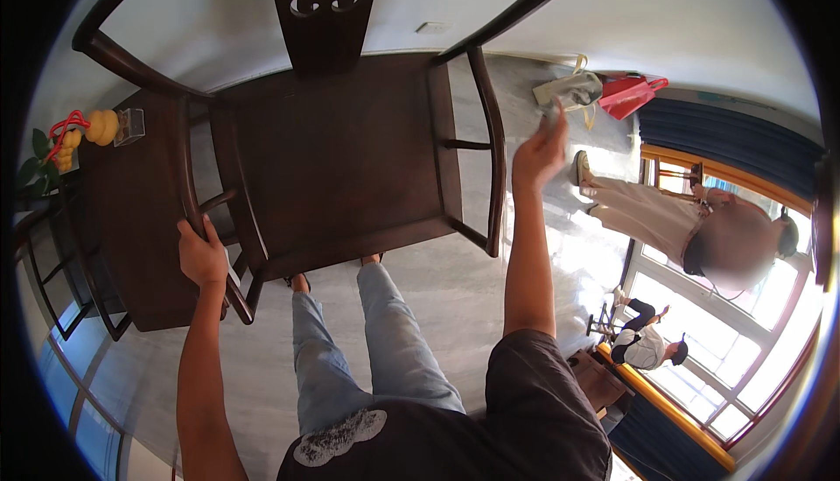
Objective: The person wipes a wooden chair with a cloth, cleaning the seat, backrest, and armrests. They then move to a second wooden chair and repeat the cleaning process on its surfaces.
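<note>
A dark wooden armchair (341, 153) stands before me, with a flat seat and a carved back splat (326, 15). My left hand (202, 251) is closed around its left armrest. Something pale and flat (233, 274) shows beside that wrist; what it is cannot be told. Off the right side of the chair, my right hand (541, 153) is raised in the air, apart from the right armrest (493, 153). Its fingers are motion-blurred, and whether they hold anything is unclear.
At left, a dark wooden side table (125, 238) bears a clear box (130, 128) and yellow gourd-shaped ornaments (102, 128). A pale bag (567, 90) and a red bag (630, 97) lie by the wall. One person (728, 238) stands at right; another (646, 343) sits near the windows.
</note>
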`<state>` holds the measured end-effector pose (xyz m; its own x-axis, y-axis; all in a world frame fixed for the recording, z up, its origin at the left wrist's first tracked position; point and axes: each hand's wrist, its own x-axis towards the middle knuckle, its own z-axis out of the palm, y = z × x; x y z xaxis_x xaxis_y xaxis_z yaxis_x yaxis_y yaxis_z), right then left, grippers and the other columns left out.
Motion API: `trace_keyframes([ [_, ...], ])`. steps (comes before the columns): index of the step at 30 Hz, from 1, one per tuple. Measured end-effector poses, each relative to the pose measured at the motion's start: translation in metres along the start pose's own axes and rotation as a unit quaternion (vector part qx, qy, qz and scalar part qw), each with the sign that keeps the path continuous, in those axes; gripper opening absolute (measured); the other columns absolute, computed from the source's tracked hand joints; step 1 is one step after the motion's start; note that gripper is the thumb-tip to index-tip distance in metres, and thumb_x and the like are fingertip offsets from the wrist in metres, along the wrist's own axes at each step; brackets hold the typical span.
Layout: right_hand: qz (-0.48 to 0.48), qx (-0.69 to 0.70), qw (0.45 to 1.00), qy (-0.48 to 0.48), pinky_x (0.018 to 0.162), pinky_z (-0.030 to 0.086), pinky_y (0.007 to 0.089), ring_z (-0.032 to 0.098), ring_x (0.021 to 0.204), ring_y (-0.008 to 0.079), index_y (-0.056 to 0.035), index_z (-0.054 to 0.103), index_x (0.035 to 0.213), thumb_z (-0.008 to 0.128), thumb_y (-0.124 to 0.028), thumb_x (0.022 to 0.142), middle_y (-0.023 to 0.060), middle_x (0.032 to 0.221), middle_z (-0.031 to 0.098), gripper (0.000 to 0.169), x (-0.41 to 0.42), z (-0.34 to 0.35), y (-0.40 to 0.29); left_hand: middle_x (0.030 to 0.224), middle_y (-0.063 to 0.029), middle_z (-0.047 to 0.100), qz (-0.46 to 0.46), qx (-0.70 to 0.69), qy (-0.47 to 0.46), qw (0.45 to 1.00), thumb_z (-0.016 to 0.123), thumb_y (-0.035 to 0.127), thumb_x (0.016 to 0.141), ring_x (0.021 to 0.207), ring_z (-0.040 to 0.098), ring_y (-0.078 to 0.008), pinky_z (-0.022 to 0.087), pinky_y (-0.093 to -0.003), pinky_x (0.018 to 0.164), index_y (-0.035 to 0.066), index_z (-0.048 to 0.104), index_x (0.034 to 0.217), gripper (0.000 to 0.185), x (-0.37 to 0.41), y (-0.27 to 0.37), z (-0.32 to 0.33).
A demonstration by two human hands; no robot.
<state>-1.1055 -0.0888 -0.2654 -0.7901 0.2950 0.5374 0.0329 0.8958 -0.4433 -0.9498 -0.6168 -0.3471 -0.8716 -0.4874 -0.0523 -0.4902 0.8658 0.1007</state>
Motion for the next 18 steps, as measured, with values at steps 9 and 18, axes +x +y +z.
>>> trace_keyframes([
  [9,0.022,-0.106,0.957,-0.269,0.094,0.052,0.0516,0.063,0.114,0.0465,0.0026,0.047,0.139,0.055,-0.041,0.102,0.0298,0.133,0.059,0.058,0.014,0.114,0.001,0.08,-0.0185,0.066,0.007,0.01,0.02,1.0,0.053,0.04,0.105,0.074,0.067,-0.0414,0.052,-0.0533,0.06,0.005,0.049,0.102,0.036,-0.002,-0.007,-0.005],
  [18,0.394,0.308,0.687,-0.527,0.046,0.048,0.0249,0.046,0.044,0.0112,-0.0064,0.066,0.095,0.073,-0.048,0.093,0.0,0.066,0.057,0.042,0.084,0.141,0.031,0.077,-0.0192,0.066,0.012,0.037,0.031,0.999,0.053,0.044,0.105,0.073,0.067,-0.0426,0.051,-0.0543,0.059,0.008,0.049,0.104,0.036,0.001,-0.012,0.002],
])
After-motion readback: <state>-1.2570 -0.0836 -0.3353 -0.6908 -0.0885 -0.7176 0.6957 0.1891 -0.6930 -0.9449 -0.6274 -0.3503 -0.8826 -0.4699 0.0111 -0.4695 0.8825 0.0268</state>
